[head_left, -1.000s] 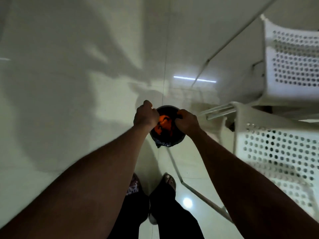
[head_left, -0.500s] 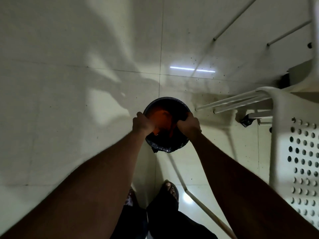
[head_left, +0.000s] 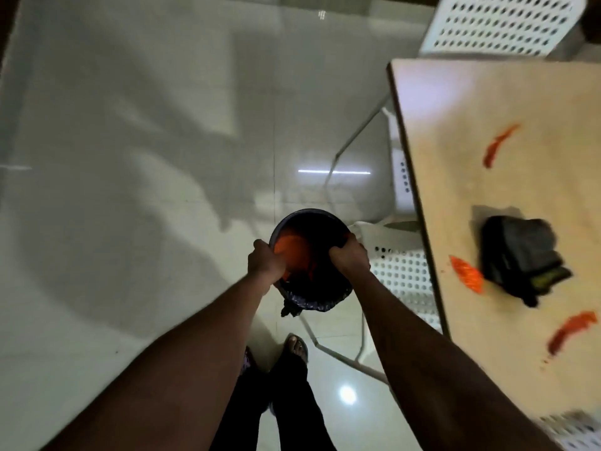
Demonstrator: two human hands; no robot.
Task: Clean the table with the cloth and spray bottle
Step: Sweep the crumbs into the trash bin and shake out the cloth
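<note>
A black bin point(head_left: 309, 214) lined with a dark bag hangs over the tiled floor, with orange waste point(head_left: 292, 255) inside it. My left hand point(head_left: 265, 262) grips its left rim and my right hand point(head_left: 349, 258) grips its right rim. At the right stands the beige table point(head_left: 487, 109). A dark folded cloth point(head_left: 520, 252) lies on it among three orange scraps point(head_left: 499, 144), point(head_left: 466, 273), point(head_left: 570, 328). No spray bottle is in view.
A white perforated chair point(head_left: 500, 24) stands beyond the table's far end. Another white chair point(head_left: 403, 275) is tucked under the table's left edge, right next to the bin. My feet point(head_left: 296, 346) are just below the bin. Open glossy floor lies to the left.
The view has swung to the right, so the table with the cloth and scraps now shows. Both hands keep their hold on the bin's rim.
</note>
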